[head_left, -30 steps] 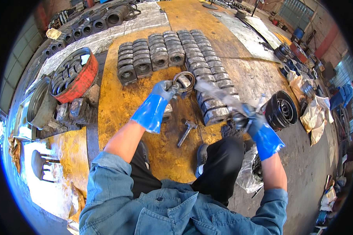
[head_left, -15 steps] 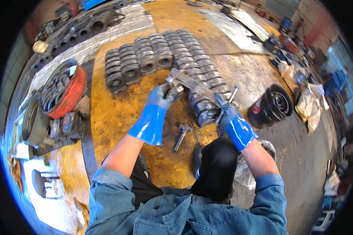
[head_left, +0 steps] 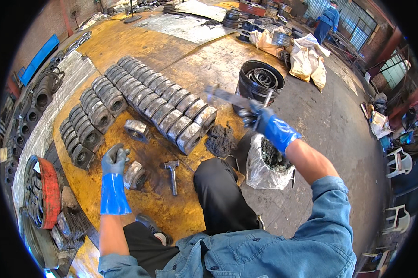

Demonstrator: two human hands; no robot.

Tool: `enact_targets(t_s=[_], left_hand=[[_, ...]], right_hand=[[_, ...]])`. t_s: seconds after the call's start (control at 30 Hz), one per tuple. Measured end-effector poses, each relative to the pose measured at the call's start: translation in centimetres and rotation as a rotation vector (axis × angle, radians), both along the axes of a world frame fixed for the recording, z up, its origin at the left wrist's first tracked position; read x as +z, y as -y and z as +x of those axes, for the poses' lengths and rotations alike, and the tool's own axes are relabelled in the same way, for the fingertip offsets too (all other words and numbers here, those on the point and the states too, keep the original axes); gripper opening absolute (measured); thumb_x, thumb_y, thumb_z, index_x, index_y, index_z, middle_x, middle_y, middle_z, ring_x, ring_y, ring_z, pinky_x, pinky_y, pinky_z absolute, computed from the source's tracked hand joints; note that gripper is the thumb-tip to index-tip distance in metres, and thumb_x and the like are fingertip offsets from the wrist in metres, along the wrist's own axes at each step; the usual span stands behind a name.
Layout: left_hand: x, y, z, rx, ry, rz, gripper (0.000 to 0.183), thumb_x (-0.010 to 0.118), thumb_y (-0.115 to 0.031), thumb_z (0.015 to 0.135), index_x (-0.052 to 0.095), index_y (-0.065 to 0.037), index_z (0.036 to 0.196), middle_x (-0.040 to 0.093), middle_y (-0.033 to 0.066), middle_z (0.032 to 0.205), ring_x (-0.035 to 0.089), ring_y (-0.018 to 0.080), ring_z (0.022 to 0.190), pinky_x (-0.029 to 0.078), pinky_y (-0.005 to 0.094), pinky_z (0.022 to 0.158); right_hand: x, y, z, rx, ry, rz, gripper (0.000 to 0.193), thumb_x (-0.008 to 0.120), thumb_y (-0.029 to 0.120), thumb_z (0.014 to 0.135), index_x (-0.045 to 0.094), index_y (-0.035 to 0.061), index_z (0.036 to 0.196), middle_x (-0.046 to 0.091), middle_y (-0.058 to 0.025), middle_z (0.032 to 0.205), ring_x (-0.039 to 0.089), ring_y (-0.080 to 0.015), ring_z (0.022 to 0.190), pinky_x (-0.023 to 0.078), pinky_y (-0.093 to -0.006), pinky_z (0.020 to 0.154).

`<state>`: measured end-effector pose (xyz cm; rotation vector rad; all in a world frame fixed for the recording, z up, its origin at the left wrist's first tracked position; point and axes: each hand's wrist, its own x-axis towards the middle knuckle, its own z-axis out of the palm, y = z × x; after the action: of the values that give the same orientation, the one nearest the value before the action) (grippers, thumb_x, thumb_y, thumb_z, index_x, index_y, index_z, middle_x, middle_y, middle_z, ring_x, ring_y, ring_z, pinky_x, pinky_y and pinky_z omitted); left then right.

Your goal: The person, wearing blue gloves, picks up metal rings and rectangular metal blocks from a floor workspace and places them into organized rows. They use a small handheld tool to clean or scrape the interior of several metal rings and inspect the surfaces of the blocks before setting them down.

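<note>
My right hand (head_left: 264, 121), in a blue rubber glove, grips a flat metal bar (head_left: 227, 97), blurred by motion, together with a thin shiny metal rod (head_left: 268, 98). It is held up in front of a black bucket. My left hand (head_left: 115, 160), gloved too, has its fingers curled in and nothing visible in them. Next to it on the stained yellow floor lie two loose blocky metal rings, one upper (head_left: 137, 130) and one lower (head_left: 135, 175). A hammer (head_left: 172, 177) lies in front of my knees. Beyond are rows of similar metal rings (head_left: 165, 109), set side by side.
The black bucket (head_left: 260, 79) holds metal rings. A clear plastic bag (head_left: 269, 173) with dark scrap stands by my right knee, near a heap of black shavings (head_left: 221, 140). A red drum (head_left: 50, 194) with parts sits at left. Sacks (head_left: 306, 62) and a person (head_left: 328, 22) are far right.
The view has turned to the right. My left hand has let go of the bar's end and moved away left. My right hand has carried the bar and rod rightward, toward the bucket.
</note>
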<state>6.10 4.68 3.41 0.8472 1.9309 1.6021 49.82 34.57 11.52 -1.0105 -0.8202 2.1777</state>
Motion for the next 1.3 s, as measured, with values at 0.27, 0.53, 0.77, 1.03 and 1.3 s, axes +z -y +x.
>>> enact_targets(t_s=[0.27,0.53,0.77,1.03,1.3], left_hand=[[-2.1,2.7,-2.7,0.055,0.024,-0.078,0.031,0.055,-0.009,0.097,0.058,0.006,0.125,0.068,0.0164,0.104,0.07,0.022,0.093,0.058,0.0299,0.068],[-3.8,7.7,-7.3,0.12,-0.027,-0.041,0.028,0.061,-0.007,0.094,0.059,0.007,0.118,0.068,0.0125,0.097,0.069,0.0178,0.09,0.058,0.0296,0.069],[-1.8,4.6,-6.7,0.1,0.049,0.001,0.031,0.066,-0.014,0.09,0.063,0.005,0.115,0.07,0.0133,0.097,0.07,0.018,0.086,0.06,0.0299,0.073],[-1.4,7.9,-7.1,0.281,0.146,-0.065,0.028,0.059,-0.01,0.09,0.065,0.007,0.113,0.07,0.0147,0.1,0.07,0.0188,0.088,0.061,0.0309,0.074],[-8.2,7.9,-7.9,0.279,0.029,-0.382,0.038,0.065,-0.026,0.089,0.067,0.004,0.112,0.07,0.0159,0.101,0.068,0.0201,0.089,0.056,0.0366,0.076]], right_hand=[[4.4,-14.7,8.6,-0.38,0.378,0.411,0.03,0.052,0.032,0.099,0.057,0.0058,0.114,0.066,-0.0086,0.083,0.062,-0.0185,0.062,0.052,-0.0332,0.052],[-2.2,-16.7,7.6,-0.487,0.358,0.191,0.017,0.045,0.028,0.102,0.055,0.0135,0.098,0.061,-0.0079,0.071,0.057,-0.0261,0.057,0.046,-0.0391,0.049],[-2.7,-15.1,7.7,-0.307,0.136,0.211,0.031,0.058,0.037,0.097,0.062,0.0131,0.116,0.068,-0.0112,0.117,0.065,-0.0277,0.098,0.055,-0.0433,0.078],[4.5,7.2,-17.1,0.162,-0.02,0.202,0.032,0.058,0.031,0.097,0.062,0.0025,0.111,0.061,-0.0076,0.085,0.041,-0.0151,0.059,0.037,-0.0295,0.056],[-1.9,14.9,-25.2,0.351,-0.128,0.032,0.046,0.056,0.037,0.097,0.057,-0.0035,0.12,0.062,-0.0126,0.082,0.051,-0.0195,0.059,0.044,-0.0332,0.055]])
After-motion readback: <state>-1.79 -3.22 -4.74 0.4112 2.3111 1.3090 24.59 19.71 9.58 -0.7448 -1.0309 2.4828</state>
